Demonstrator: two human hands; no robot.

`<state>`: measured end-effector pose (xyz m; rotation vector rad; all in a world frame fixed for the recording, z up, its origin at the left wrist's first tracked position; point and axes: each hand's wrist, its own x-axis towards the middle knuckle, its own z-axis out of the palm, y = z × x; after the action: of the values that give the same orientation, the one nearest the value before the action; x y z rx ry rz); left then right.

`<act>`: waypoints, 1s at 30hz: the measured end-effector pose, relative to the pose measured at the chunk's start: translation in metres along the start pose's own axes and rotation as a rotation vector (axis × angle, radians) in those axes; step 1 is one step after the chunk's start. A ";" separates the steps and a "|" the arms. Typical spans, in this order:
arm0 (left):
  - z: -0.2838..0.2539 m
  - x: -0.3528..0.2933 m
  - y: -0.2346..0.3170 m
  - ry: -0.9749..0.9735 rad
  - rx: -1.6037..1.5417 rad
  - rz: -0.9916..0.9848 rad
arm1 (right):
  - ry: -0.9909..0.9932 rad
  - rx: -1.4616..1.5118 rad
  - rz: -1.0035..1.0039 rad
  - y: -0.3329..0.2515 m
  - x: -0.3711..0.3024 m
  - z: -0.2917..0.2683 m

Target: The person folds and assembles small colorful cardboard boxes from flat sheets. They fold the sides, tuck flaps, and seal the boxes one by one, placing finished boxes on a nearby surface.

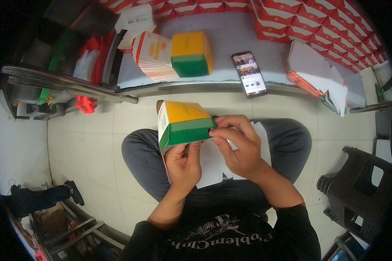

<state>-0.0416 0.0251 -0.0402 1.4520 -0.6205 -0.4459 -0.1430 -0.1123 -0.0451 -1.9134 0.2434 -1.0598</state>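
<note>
A yellow and green folded cardboard box (185, 114) is held up above my lap, tilted, with a white printed side facing left. My left hand (184, 167) grips it from below, the thumb against its green lower face. My right hand (241, 145) pinches the green corner at the box's right end, where a small dark gap shows. Part of the right fingers is hidden behind that corner. White cardboard sheets (210, 167) lie across my lap beneath both hands.
On the grey bench ahead are another yellow and green box (190, 54), fanned flat cartons (154, 56), a lit phone (249, 75) at the edge, and white and orange flat cardboard (313, 71). Red and white boxes (313, 19) are stacked behind. A black stool (361, 191) stands right.
</note>
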 end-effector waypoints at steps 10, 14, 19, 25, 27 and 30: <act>0.015 -0.001 -0.007 0.041 -0.261 -0.053 | 0.090 0.044 0.125 -0.001 -0.007 0.011; 0.015 -0.003 -0.016 0.046 -0.260 -0.005 | 0.149 0.127 0.164 -0.005 -0.009 0.014; 0.016 -0.005 -0.014 0.034 -0.258 -0.036 | 0.163 0.131 0.176 -0.005 -0.008 0.013; 0.008 -0.004 -0.019 0.009 -0.292 0.025 | 0.151 0.052 0.041 -0.002 -0.008 0.013; 0.006 -0.005 -0.017 0.016 -0.287 0.014 | 0.166 0.065 0.055 -0.002 -0.010 0.015; 0.004 -0.008 -0.017 0.029 -0.273 -0.012 | 0.164 0.051 0.050 -0.003 -0.010 0.015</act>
<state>-0.0491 0.0253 -0.0581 1.2010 -0.5067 -0.4978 -0.1384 -0.0960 -0.0513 -1.7686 0.3515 -1.1795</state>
